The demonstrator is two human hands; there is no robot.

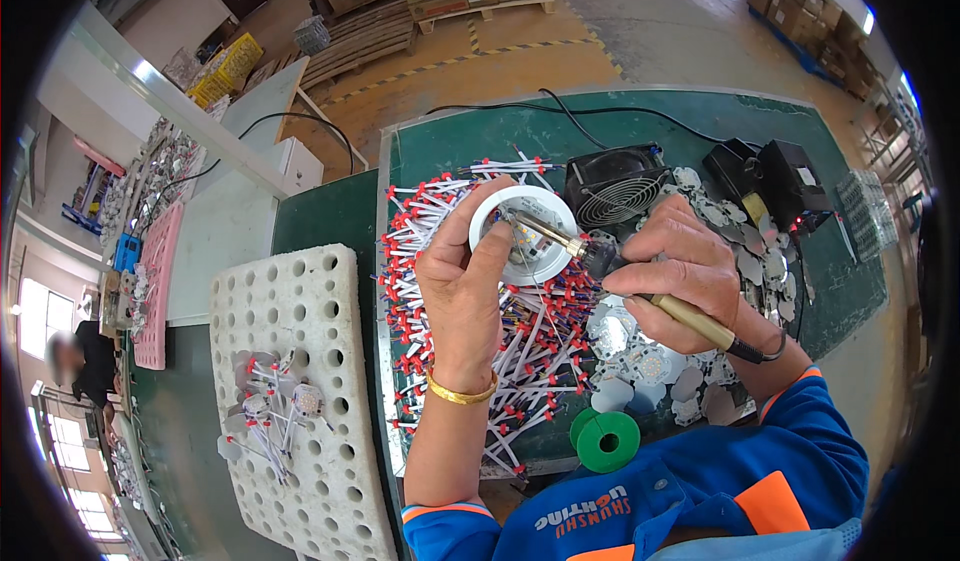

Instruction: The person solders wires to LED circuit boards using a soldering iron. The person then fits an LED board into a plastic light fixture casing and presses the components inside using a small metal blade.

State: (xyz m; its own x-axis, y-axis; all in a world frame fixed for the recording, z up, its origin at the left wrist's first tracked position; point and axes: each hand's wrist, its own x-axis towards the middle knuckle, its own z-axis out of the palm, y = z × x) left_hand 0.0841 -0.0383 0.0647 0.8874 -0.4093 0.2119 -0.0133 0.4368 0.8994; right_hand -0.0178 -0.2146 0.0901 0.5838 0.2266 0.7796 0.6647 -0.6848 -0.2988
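My left hand (462,286) is closed around a round white lamp housing (556,207), thumb over the rim and fingers behind it. Inside the housing lies a round board with small yellow parts. My right hand (680,271) grips a soldering iron (702,323) with a beige handle and a cable at its rear end. The iron's metal tip reaches over the rim to the board near my left thumb; whether it touches is too small to tell. Below the housing spreads a heap of white wire leads (520,361) with red ends. Round silvery boards (650,361) lie under my right hand.
A black fan (618,183) and black power boxes (795,186) stand on the green table behind my hands. Near my body is a green spool (607,442). To the left lies a white foam tray (300,311) with holes. A person (95,361) is far left.
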